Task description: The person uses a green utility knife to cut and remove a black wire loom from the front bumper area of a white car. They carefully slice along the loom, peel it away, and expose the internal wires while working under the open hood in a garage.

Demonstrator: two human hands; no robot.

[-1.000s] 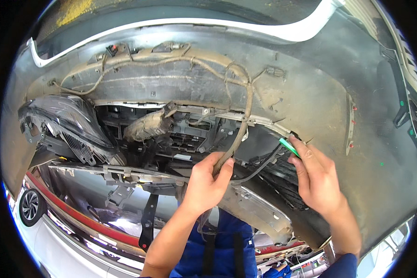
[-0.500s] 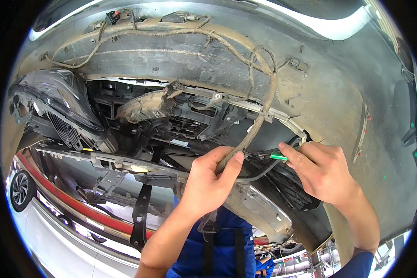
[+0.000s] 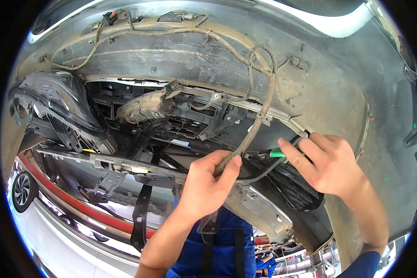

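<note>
A dusty wiring harness (image 3: 251, 134) in corrugated tubing runs down from the underside of a car bumper cover (image 3: 171, 60). My left hand (image 3: 206, 183) is closed round its lower end, thumb on top. Just to the right, my right hand (image 3: 326, 162) is closed on a slim green tool (image 3: 276, 152). A thin dark part points from its green body toward the harness; its exact kind is unclear, and the fingers cover the rest. Below the tool passes a black cable (image 3: 266, 172).
A headlight (image 3: 62, 102) lies at the left, beside a dirty plastic bracket (image 3: 146, 107). Black grille parts (image 3: 204, 113) fill the middle. A black metal strap (image 3: 140, 213) hangs below. A white car (image 3: 65, 245) and a red beam (image 3: 78, 192) stand at the lower left.
My right hand has shifted slightly right and its grip on the green tool has turned a little. My left hand stays on the harness, almost unmoved.
</note>
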